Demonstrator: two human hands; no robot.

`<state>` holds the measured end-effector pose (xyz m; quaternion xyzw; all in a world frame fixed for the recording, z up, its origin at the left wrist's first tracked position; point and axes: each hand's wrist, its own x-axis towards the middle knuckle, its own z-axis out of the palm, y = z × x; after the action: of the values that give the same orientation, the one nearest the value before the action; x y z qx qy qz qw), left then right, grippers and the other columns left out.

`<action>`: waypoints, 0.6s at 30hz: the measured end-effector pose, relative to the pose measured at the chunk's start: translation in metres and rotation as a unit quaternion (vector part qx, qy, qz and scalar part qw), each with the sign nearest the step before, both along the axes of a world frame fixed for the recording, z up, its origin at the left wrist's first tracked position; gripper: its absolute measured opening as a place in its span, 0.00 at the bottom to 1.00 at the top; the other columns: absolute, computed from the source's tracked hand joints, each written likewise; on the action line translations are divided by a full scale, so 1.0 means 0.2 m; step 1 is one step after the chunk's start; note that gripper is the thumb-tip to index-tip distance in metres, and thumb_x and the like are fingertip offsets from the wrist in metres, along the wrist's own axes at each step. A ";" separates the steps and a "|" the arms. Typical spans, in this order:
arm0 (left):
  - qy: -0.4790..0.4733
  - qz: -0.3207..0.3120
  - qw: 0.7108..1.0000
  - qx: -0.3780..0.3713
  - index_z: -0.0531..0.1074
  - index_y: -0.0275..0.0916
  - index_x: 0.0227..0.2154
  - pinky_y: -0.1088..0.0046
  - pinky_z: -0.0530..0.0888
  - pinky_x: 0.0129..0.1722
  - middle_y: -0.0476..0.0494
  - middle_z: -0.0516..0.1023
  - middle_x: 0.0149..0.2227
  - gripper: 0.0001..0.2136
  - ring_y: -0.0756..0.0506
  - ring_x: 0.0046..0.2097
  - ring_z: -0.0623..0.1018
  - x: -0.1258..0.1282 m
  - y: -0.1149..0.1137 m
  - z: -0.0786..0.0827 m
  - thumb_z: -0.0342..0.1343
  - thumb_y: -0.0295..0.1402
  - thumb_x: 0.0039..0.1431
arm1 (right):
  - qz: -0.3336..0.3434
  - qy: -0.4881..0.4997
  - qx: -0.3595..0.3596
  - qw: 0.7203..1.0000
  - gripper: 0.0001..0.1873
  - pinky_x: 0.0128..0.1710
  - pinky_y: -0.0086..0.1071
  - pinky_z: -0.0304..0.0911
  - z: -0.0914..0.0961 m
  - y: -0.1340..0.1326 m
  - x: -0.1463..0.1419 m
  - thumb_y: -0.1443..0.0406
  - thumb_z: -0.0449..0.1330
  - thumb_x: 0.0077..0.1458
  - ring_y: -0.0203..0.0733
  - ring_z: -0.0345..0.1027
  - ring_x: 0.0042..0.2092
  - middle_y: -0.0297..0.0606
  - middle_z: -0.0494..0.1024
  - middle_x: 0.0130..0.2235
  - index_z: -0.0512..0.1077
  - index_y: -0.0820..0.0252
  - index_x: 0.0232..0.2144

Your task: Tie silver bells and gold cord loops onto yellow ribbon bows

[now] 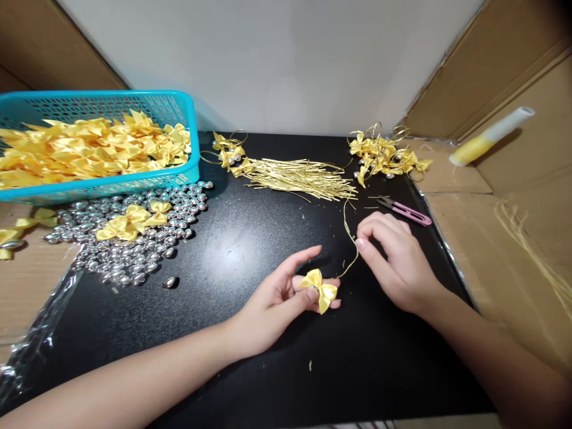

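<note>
My left hand [286, 292] is closed on a yellow ribbon bow [328, 292], its thumb pressed on the bow's middle and the index finger stretched out. A thin gold cord [351, 262] runs from behind the bow up to my right hand [395, 259], where thumb and index finger pinch it. The cord's far end curves up toward the gold cord pieces. Just beyond my right hand lie pink-handled thread snips [406, 211], blades pointing left. What sits under my left thumb is mostly hidden.
At the left, a blue basket [194, 137] holds many yellow bows. Silver beads [134, 256] are spread before it, a few bows on top. Gold cord pieces [304, 179] lie at the back, between bows with beads and loops [379, 155] and a smaller group [230, 152]. Cardboard [504, 119] borders the right.
</note>
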<state>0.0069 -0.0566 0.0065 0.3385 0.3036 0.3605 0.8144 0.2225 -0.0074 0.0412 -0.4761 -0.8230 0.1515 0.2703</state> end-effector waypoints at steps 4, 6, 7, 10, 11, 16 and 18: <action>-0.009 -0.001 1.000 0.002 0.57 0.44 0.62 0.68 0.73 0.46 0.39 0.82 0.41 0.25 0.42 0.48 0.80 0.00 0.01 0.00 0.56 0.32 0.64 | 0.041 0.001 -0.002 0.999 0.13 0.39 0.38 0.50 0.01 -0.01 -0.02 0.66 0.54 0.62 0.38 0.61 0.33 0.32 0.70 0.27 0.63 0.59 0.24; -0.011 0.000 1.000 0.010 0.58 0.45 0.62 0.69 0.73 0.44 0.43 0.82 0.39 0.24 0.45 0.42 0.81 0.00 0.01 0.00 0.56 0.32 0.64 | 0.081 0.023 0.005 0.996 0.10 0.41 0.39 0.50 0.02 -0.05 -0.04 0.66 0.60 0.58 0.38 0.63 0.34 0.31 0.73 0.28 0.67 0.58 0.25; -0.010 0.004 1.000 0.013 0.59 0.45 0.61 0.70 0.73 0.43 0.45 0.82 0.37 0.24 0.47 0.40 0.81 0.00 0.01 0.00 0.56 0.31 0.64 | 0.104 0.031 0.008 0.994 0.07 0.42 0.39 0.51 0.02 -0.06 -0.06 0.66 0.62 0.56 0.38 0.64 0.35 0.31 0.75 0.29 0.69 0.58 0.26; -0.001 0.017 1.000 0.016 0.60 0.44 0.61 0.72 0.72 0.41 0.49 0.79 0.32 0.23 0.50 0.36 0.79 0.00 0.01 0.00 0.56 0.30 0.64 | 0.155 0.009 0.029 0.987 0.03 0.45 0.41 0.50 0.02 -0.11 -0.09 0.65 0.63 0.55 0.39 0.65 0.38 0.31 0.78 0.32 0.72 0.56 0.30; 0.000 0.018 1.000 0.014 0.61 0.44 0.61 0.72 0.72 0.41 0.49 0.79 0.32 0.23 0.50 0.36 0.78 0.00 0.01 -0.01 0.56 0.30 0.64 | 0.162 -0.007 0.042 0.986 0.03 0.46 0.42 0.50 0.01 -0.11 -0.10 0.65 0.63 0.56 0.40 0.65 0.38 0.31 0.79 0.33 0.73 0.56 0.30; 0.004 0.013 1.000 0.012 0.59 0.43 0.62 0.71 0.71 0.42 0.48 0.79 0.32 0.25 0.50 0.36 0.77 0.00 0.00 -0.01 0.57 0.31 0.63 | 0.182 -0.064 0.130 0.973 0.04 0.47 0.44 0.49 0.00 -0.10 -0.07 0.66 0.62 0.56 0.39 0.64 0.37 0.28 0.79 0.31 0.75 0.51 0.29; 0.005 0.011 1.000 0.011 0.59 0.43 0.62 0.71 0.71 0.42 0.48 0.79 0.33 0.26 0.50 0.37 0.77 0.00 0.00 -0.01 0.57 0.31 0.63 | 0.189 -0.076 0.155 0.967 0.04 0.48 0.45 0.49 0.00 -0.09 -0.05 0.66 0.62 0.56 0.38 0.65 0.36 0.27 0.79 0.31 0.74 0.50 0.31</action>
<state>0.0063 -0.0570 0.0047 0.3456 0.3073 0.3713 0.8051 0.2118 -0.0251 0.0403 -0.2742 -0.9297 0.0338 0.2436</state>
